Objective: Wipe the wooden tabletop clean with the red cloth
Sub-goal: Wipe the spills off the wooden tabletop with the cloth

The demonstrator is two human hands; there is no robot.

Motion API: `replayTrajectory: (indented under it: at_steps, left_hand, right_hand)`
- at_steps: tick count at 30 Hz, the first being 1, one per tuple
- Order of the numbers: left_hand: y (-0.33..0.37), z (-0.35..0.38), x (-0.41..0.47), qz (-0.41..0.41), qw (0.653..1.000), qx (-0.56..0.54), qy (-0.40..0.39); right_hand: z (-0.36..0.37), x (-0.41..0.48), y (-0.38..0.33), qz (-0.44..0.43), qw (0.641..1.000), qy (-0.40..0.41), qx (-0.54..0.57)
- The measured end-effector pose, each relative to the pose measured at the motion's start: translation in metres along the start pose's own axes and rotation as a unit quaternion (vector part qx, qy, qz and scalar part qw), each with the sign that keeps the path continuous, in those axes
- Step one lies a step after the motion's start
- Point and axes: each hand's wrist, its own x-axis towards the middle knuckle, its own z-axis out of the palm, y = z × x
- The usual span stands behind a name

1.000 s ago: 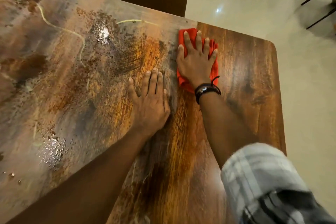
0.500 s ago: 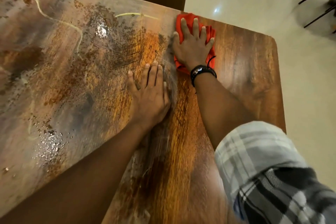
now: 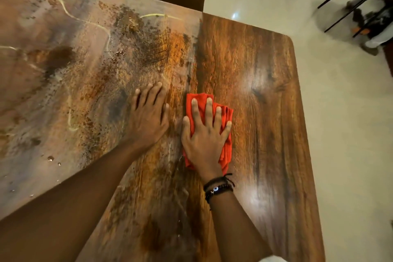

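on the tabletop, right hand flat on red cloth

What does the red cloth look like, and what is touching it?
The red cloth is bright red-orange, soft-looking fabric, folded into a bunched pad. It lies flat on the wooden tabletop, where smeared wood meets clean. The right hand presses on it, fingers spread straight.

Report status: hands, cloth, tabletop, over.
Right hand flat, pressing red cloth onto tabletop. Left hand flat just left of it, in the leftward path. Right side clean; grime covers left.
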Motion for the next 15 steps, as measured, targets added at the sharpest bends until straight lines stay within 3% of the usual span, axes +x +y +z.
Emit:
replayTrajectory:
  at_steps: [15]
  left_hand:
    - [0.002, 0.003, -0.003, 0.004, 0.998, 0.031, -0.048]
  right_hand:
    - [0.004, 0.154, -0.011, 0.066, 0.998, -0.018, 0.008]
